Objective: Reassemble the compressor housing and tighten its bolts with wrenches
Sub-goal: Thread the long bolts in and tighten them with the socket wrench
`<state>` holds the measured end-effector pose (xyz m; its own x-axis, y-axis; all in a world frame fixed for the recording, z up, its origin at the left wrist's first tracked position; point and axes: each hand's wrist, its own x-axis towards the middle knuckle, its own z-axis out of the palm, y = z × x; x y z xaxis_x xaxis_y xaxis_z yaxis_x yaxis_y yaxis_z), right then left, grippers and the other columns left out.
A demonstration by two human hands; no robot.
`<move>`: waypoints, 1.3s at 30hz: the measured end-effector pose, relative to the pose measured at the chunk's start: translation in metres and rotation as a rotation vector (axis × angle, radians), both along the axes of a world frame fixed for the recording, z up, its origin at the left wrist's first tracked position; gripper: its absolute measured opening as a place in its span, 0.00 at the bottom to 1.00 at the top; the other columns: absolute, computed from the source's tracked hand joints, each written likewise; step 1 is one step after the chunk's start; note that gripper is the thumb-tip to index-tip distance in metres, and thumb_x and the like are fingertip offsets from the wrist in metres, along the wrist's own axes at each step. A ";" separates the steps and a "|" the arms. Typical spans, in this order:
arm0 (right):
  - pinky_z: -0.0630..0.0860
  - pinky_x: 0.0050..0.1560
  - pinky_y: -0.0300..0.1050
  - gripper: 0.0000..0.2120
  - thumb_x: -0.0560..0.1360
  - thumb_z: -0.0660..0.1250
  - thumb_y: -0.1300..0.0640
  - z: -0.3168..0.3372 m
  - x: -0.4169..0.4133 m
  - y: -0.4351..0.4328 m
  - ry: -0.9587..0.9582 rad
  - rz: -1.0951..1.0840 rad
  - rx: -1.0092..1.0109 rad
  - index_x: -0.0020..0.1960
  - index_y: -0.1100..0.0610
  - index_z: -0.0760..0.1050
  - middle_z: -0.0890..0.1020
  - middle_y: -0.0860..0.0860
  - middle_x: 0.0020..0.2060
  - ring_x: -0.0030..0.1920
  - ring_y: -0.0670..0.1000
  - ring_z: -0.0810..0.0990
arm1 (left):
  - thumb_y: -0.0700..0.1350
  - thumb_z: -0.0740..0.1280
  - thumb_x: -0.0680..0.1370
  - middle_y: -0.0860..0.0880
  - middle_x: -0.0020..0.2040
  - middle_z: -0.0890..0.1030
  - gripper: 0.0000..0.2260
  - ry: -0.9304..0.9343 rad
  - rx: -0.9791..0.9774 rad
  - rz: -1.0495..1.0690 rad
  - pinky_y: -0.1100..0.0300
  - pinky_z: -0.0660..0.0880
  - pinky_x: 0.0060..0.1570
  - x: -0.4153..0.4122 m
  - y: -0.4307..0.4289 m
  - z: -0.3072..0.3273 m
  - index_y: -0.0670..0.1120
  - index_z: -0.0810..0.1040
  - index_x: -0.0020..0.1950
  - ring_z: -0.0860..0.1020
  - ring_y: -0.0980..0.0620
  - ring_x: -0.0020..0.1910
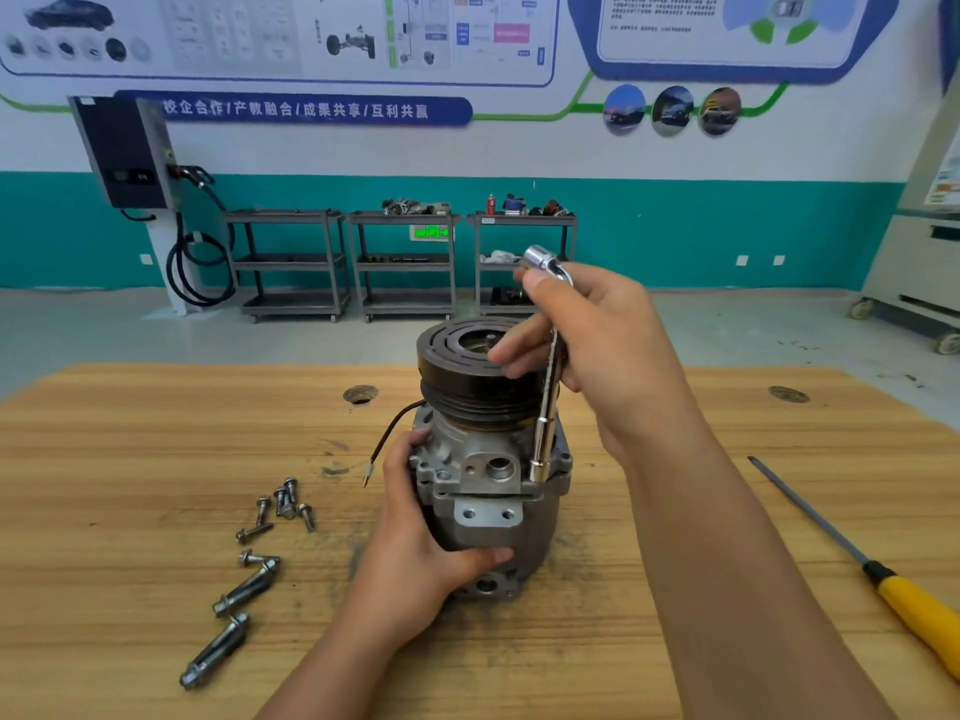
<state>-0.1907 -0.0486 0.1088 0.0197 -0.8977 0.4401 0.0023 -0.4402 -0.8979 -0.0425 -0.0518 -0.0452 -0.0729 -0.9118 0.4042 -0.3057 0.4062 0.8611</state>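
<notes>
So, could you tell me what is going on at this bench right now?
A person steadies a compressor, standing pulley-up on the wooden table, with the left hand. The right hand holds a chrome socket wrench, its lower end at the housing's flange. Several bolts lie loose on the left; a yellow-handled screwdriver lies on the right.

Middle of wrench (545, 433) shaft hidden inside grip of right hand (597, 350); its lower socket end covers whatever it sits on at compressor (488, 491) flange. Left flank of compressor hidden under left hand (415, 543). Right rim of pulley (467, 366) behind fingers of right hand. Yellow handle of screwdriver (914, 605) cut off by right edge. Both forearms run out at bottom edge. Wall posters (311, 33) blurred, small print unreadable. Items on far carts (522, 252) too small to tell. Cabinet (919, 252) cut by right edge.
</notes>
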 end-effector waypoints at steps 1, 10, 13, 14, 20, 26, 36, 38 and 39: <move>0.67 0.21 0.28 0.06 0.80 0.58 0.56 0.001 -0.003 0.001 -0.021 0.062 0.017 0.52 0.55 0.74 0.82 0.53 0.26 0.24 0.47 0.78 | 0.55 0.80 0.56 0.65 0.61 0.71 0.47 0.000 0.000 -0.005 0.69 0.69 0.54 0.000 0.000 0.000 0.74 0.50 0.61 0.72 0.66 0.59; 0.60 0.21 0.32 0.12 0.82 0.54 0.56 0.000 -0.015 -0.002 -0.083 0.344 0.035 0.61 0.53 0.72 0.76 0.46 0.29 0.29 0.47 0.78 | 0.51 0.80 0.58 0.67 0.61 0.72 0.47 0.017 0.021 -0.017 0.76 0.70 0.51 0.001 0.001 -0.001 0.74 0.51 0.61 0.73 0.69 0.57; 0.62 0.21 0.31 0.09 0.80 0.56 0.59 0.002 -0.020 -0.002 -0.163 0.402 0.029 0.56 0.55 0.73 0.82 0.49 0.40 0.40 0.52 0.85 | 0.49 0.81 0.58 0.70 0.59 0.71 0.47 0.023 0.020 -0.017 0.79 0.69 0.50 0.001 0.001 -0.002 0.76 0.50 0.60 0.73 0.70 0.57; 0.62 0.20 0.31 0.09 0.80 0.56 0.60 0.002 -0.020 -0.002 -0.176 0.397 0.023 0.55 0.55 0.73 0.83 0.50 0.43 0.42 0.53 0.85 | 0.49 0.81 0.59 0.70 0.59 0.71 0.47 0.020 0.019 -0.016 0.79 0.68 0.49 0.001 0.000 -0.002 0.76 0.50 0.60 0.72 0.71 0.57; 0.66 0.22 0.33 0.06 0.80 0.58 0.59 -0.001 -0.015 -0.007 -0.113 0.239 -0.057 0.57 0.56 0.68 0.84 0.49 0.46 0.34 0.50 0.84 | 0.48 0.80 0.60 0.77 0.55 0.70 0.47 0.006 0.004 -0.012 0.80 0.68 0.48 0.000 0.002 -0.001 0.76 0.50 0.59 0.72 0.73 0.55; 0.79 0.39 0.40 0.09 0.76 0.66 0.59 -0.004 -0.003 -0.008 -0.089 -0.017 -0.139 0.49 0.52 0.66 0.84 0.51 0.41 0.35 0.48 0.85 | 0.47 0.80 0.60 0.72 0.57 0.71 0.47 0.020 0.011 -0.016 0.78 0.69 0.50 0.000 0.001 -0.002 0.74 0.51 0.61 0.73 0.70 0.57; 0.76 0.38 0.37 0.11 0.72 0.71 0.56 0.001 -0.013 -0.004 -0.077 -0.139 -0.274 0.43 0.55 0.67 0.82 0.60 0.45 0.40 0.51 0.85 | 0.47 0.80 0.60 0.77 0.54 0.70 0.47 0.012 0.003 -0.017 0.81 0.67 0.47 0.001 0.002 -0.002 0.77 0.50 0.59 0.72 0.74 0.55; 0.76 0.39 0.35 0.11 0.73 0.70 0.61 0.000 -0.012 -0.006 -0.176 -0.089 -0.276 0.44 0.57 0.67 0.82 0.57 0.42 0.38 0.49 0.85 | 0.47 0.80 0.60 0.77 0.54 0.70 0.47 0.009 0.002 -0.015 0.82 0.67 0.46 0.001 0.001 -0.002 0.77 0.50 0.58 0.72 0.74 0.55; 0.77 0.40 0.35 0.10 0.73 0.69 0.62 -0.001 -0.011 -0.007 -0.219 -0.059 -0.267 0.46 0.57 0.67 0.82 0.54 0.40 0.37 0.48 0.85 | 0.47 0.80 0.60 0.78 0.54 0.70 0.47 0.010 0.003 -0.015 0.82 0.67 0.46 0.001 0.001 -0.002 0.77 0.50 0.58 0.72 0.74 0.54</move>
